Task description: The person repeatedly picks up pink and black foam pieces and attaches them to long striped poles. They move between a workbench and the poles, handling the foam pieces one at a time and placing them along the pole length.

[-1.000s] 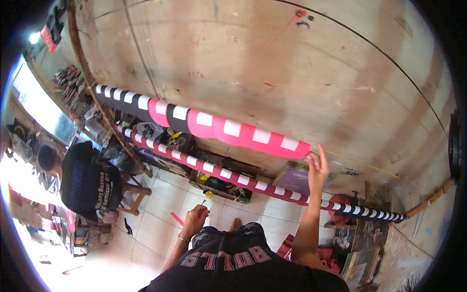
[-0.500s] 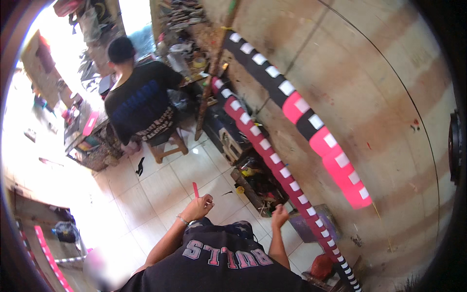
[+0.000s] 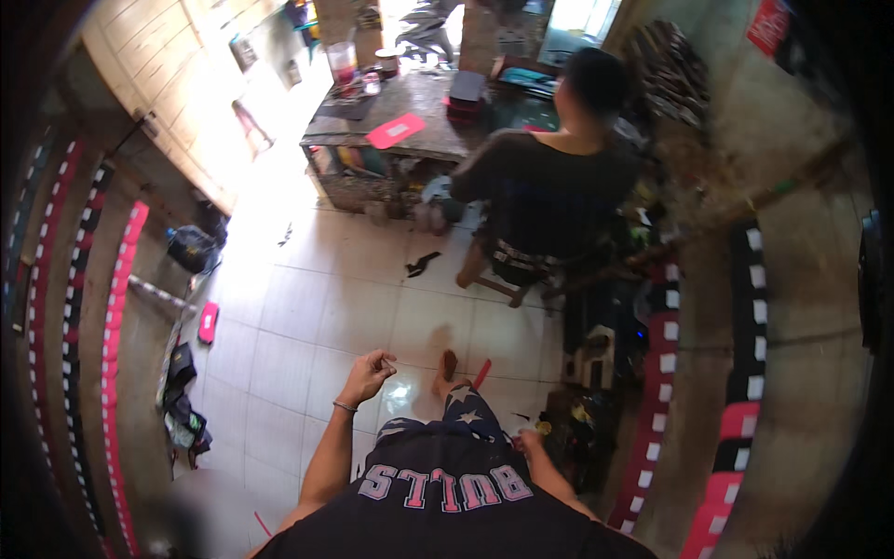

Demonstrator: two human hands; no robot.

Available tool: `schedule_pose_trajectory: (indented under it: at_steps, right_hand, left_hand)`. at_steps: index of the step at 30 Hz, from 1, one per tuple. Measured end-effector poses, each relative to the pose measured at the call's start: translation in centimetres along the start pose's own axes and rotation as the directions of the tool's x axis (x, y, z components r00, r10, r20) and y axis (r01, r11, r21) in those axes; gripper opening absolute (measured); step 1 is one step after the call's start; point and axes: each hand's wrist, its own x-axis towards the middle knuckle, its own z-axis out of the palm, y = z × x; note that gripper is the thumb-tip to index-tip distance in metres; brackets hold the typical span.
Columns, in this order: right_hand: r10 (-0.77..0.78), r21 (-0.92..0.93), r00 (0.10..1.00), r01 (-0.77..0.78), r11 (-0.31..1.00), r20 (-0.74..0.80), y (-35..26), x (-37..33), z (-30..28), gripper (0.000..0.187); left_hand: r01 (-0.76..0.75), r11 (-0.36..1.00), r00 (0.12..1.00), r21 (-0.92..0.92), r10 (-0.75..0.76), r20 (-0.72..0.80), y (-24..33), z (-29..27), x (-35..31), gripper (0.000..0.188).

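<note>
My left hand [image 3: 369, 377] is held out over the tiled floor, left of my body. Its fingers are loosely bent with a gap at the tips, and nothing shows in them. My right hand [image 3: 530, 444] hangs low beside my right hip, small and blurred, so its fingers cannot be read. A thin red strip [image 3: 482, 374] lies on the floor by my bare foot [image 3: 446, 371], between the two hands. Neither hand touches it.
Ahead, a person [image 3: 549, 177] sits on a wooden stool at a cluttered workbench [image 3: 326, 130] bearing a pink flat piece [image 3: 396, 130]. Long bands of pink, maroon and black pieces with white tabs hang on both sides. A black scrap [image 3: 422, 265] and a pink piece [image 3: 209, 322] lie on the floor.
My view has swung left, bringing the workbench and left-hand bands into sight. The seated person now appears farther right. My right hand has dropped closer to my hip.
</note>
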Motion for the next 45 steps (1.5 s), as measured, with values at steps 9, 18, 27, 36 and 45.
schedule_pose_trajectory:
  at_steps: [9, 18, 27, 36, 45]
  right_hand:
    - [-0.376, -0.196, 0.911, 0.406, 0.893, 0.171, -37.0, 5.4, 15.6, 0.012]
    - [-0.527, -0.176, 0.666, 0.692, 0.7, 0.528, -60.1, -5.1, 41.5, 0.018]
    - [-0.398, -0.579, 0.852, 0.522, 0.626, 0.339, -58.2, -0.9, 48.0, 0.02]
    - [-0.161, 0.453, 0.953, 0.028, 0.891, 0.256, -71.0, 2.8, 49.2, 0.027]
    - [-0.159, 0.951, 0.957, -0.203, 0.233, 0.243, -84.4, 7.7, 55.1, 0.069]
  left_hand:
    - [0.589, 0.19, 0.236, -0.786, -0.97, -0.058, -24.4, -0.7, -12.4, 0.017]
    - [0.523, 0.251, 0.193, -0.814, -0.966, -0.174, -23.9, -5.8, -2.6, 0.02]
    - [0.425, 0.371, 0.368, -0.825, -0.904, -0.217, -32.3, -25.9, 13.1, 0.017]
    - [0.503, 0.495, 0.481, -0.709, -0.842, -0.246, -29.8, -42.5, 29.8, 0.016]
    - [0.753, 0.432, 0.493, -0.497, -0.87, -0.009, -24.8, -46.5, 40.2, 0.02]
